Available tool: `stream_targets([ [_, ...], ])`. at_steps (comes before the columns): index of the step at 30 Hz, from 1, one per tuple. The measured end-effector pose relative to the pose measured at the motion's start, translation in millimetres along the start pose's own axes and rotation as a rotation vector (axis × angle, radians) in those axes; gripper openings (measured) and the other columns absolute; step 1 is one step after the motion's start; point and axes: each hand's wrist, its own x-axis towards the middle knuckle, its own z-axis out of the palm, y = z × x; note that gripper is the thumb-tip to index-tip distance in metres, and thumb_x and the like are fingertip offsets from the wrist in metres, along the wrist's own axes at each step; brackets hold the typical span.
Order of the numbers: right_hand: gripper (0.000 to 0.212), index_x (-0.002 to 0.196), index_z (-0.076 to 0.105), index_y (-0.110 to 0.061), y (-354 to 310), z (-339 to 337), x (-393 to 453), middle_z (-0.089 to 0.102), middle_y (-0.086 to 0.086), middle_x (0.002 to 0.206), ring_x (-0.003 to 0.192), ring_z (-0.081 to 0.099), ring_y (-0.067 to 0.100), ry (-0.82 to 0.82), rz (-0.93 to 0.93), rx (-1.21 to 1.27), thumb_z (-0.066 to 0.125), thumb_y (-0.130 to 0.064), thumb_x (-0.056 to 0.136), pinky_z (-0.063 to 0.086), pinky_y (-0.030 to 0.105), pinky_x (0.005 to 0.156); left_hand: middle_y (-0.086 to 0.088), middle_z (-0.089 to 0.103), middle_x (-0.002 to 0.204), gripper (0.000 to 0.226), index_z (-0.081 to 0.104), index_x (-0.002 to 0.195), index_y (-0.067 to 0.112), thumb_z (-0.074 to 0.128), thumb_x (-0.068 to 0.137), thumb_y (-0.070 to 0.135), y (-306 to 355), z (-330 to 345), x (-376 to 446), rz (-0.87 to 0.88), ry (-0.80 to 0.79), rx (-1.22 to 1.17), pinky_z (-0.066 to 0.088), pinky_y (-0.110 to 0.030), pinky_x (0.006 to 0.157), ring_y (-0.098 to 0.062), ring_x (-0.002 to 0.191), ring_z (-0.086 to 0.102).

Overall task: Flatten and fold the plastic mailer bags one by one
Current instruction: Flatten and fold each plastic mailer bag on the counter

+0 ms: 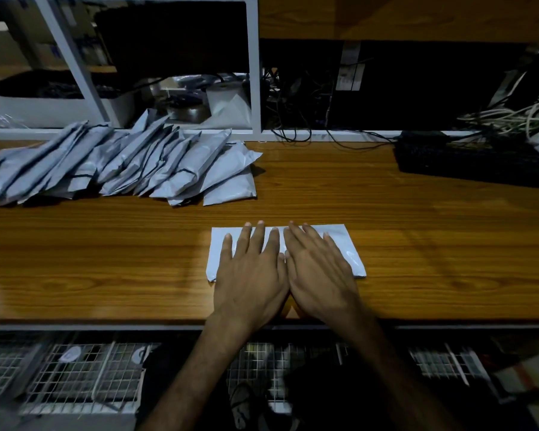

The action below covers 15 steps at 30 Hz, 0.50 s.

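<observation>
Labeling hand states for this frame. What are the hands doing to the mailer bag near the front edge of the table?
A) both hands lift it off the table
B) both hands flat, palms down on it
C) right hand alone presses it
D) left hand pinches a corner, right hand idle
B: the left hand and the right hand lie side by side, fingers straight, pressing the mailer bag flat on the wooden table.

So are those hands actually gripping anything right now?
No grip: the left hand and right hand lie flat, fingers straight, pressing the middle of the folded grey plastic mailer bag onto the wooden table.
</observation>
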Motion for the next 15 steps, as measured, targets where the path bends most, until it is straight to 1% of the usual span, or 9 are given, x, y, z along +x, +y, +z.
stream_targets([
  [2,0.091,0.164,0.022,-0.023,2,-1,1,0.015,-0.004,0.172,0.159,0.009,0.015,0.0,0.01,-0.012,-0.016,-0.046,0.084,0.007,0.039,0.128,-0.005,0.01,0.174,0.085,0.019,0.165,0.028,-0.011,0.089,0.051,1,0,-1,-0.04,-0.018,0.005,0.0,-0.054,0.128,-0.024,0.161,0.0],
  [5,0.091,0.164,0.02,-0.023,3,-1,0,0.012,-0.002,0.173,0.16,0.005,0.017,-0.008,0.05,-0.032,-0.016,-0.047,0.084,0.006,0.043,0.129,-0.008,0.007,0.174,0.076,0.019,0.164,0.03,-0.001,0.094,0.053,2,1,-1,-0.131,-0.012,0.021,-0.007,-0.061,0.125,-0.028,0.161,-0.004],
  [8,0.09,0.165,0.016,-0.023,4,1,-1,0.005,0.0,0.174,0.16,-0.001,0.019,-0.019,0.083,-0.037,-0.016,-0.048,0.084,0.004,0.046,0.129,-0.011,0.003,0.174,0.072,0.017,0.164,0.028,0.006,0.098,0.053,2,1,-2,-0.184,-0.019,0.019,-0.008,-0.064,0.124,-0.031,0.16,-0.007],
  [10,0.081,0.165,0.015,-0.025,6,1,-2,0.003,0.001,0.174,0.16,-0.003,0.019,-0.02,0.105,-0.023,-0.011,-0.047,0.091,0.003,0.046,0.129,-0.012,0.001,0.174,0.072,0.015,0.165,0.028,0.005,0.098,0.051,0,0,-3,-0.186,-0.021,0.022,-0.007,-0.066,0.123,-0.032,0.16,-0.009],
  [12,0.072,0.165,0.016,-0.028,8,1,-2,0.003,0.001,0.174,0.16,-0.002,0.019,-0.011,0.128,-0.022,-0.001,-0.045,0.096,0.001,0.046,0.129,-0.013,0.0,0.174,0.071,0.013,0.165,0.027,0.003,0.098,0.049,-5,-2,-5,-0.185,-0.025,0.045,-0.005,-0.067,0.123,-0.034,0.16,-0.008],
  [15,0.066,0.165,0.016,-0.03,13,1,-4,0.003,0.003,0.174,0.16,-0.001,0.021,0.002,0.169,-0.03,0.006,-0.046,0.101,0.0,0.048,0.128,-0.016,-0.001,0.173,0.072,0.01,0.165,0.029,0.002,0.097,0.048,-16,-5,-6,-0.19,-0.044,0.081,-0.001,-0.07,0.122,-0.037,0.159,-0.007],
])
